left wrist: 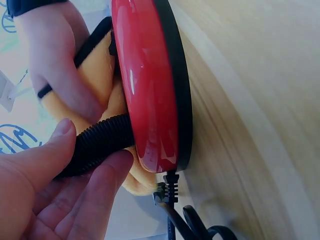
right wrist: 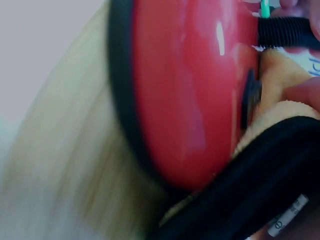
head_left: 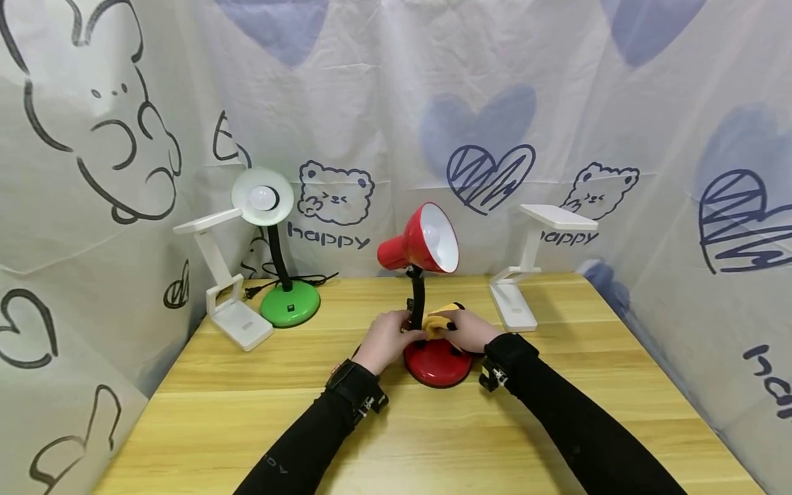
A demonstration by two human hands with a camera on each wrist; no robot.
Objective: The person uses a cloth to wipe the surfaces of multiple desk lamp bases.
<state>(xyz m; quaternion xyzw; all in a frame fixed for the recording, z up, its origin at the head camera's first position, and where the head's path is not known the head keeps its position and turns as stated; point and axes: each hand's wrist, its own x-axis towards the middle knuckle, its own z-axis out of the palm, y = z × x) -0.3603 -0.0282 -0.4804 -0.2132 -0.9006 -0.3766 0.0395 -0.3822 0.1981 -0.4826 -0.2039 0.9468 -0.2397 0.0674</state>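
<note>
Red and glossy, the lamp (head_left: 419, 295) on the worktop (head_left: 383, 440) looks light but slick, best steadied by its ridged neck (left wrist: 102, 142), which left fingers (left wrist: 114, 170) grip while right fingers (left wrist: 75, 95) hold a soft cloth (left wrist: 100, 72).

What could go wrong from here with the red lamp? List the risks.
1. The left hand holds the ribbed black neck; if that bends, the red shade might swing or the lamp tip.
2. The right hand has the yellow cloth right beside the switch, which it could knock.
3. The black cord leaves the base close to the cloth and might snag.
</note>
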